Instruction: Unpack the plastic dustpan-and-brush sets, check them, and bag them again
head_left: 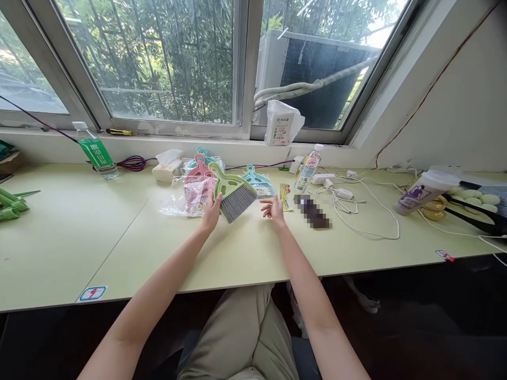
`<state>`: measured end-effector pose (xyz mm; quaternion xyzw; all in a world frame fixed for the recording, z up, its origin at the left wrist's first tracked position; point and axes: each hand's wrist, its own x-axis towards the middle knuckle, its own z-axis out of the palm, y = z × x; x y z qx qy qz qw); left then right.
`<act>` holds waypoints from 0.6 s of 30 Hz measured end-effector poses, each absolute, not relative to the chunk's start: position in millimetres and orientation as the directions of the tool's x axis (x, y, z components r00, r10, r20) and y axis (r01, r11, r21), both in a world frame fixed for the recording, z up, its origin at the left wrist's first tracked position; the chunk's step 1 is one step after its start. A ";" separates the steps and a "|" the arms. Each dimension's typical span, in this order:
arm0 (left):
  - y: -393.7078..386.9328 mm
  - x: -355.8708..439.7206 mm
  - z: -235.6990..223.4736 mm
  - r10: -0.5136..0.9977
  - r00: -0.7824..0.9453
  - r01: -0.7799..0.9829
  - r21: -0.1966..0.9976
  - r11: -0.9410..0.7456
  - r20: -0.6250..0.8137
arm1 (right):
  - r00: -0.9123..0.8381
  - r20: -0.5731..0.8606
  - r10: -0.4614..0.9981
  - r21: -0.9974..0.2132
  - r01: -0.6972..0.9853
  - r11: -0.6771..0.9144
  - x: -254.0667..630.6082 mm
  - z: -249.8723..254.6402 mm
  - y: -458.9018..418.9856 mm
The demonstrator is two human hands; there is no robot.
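Two hands apart, left hand [211, 212] gripping green brush [233, 194], right hand [272, 207] open, perhaps touching desk [119, 232], bottle [308, 169] behind.

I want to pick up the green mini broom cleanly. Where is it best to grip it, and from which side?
Probably grip the green mini broom at its green plastic handle, coming from the left, where the left hand is. The grey bristles point toward the right hand and would bend.

Left hand [211, 211] gripping green brush [232, 191] over desk [119, 237], right hand [273, 207] open beside it
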<state>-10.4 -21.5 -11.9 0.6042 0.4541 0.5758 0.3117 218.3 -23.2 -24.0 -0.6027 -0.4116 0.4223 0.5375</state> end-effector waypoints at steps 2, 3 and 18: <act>-27.1 -6.6 -12.2 0.892 0.002 0.277 0.857 -0.434 0.451 | 0.293 0.274 0.916 -0.916 0.369 0.156 197.3 -26.5 -29.9; -31.1 -4.2 -12.1 0.893 0.051 0.317 0.841 -0.439 0.447 | 0.236 0.421 0.876 -0.827 0.497 0.264 187.3 -27.1 -33.2; -54.8 14.5 -11.5 0.838 0.279 0.335 0.770 -0.543 0.469 | 0.201 0.534 0.821 -0.798 0.440 0.411 180.9 -8.5 -36.7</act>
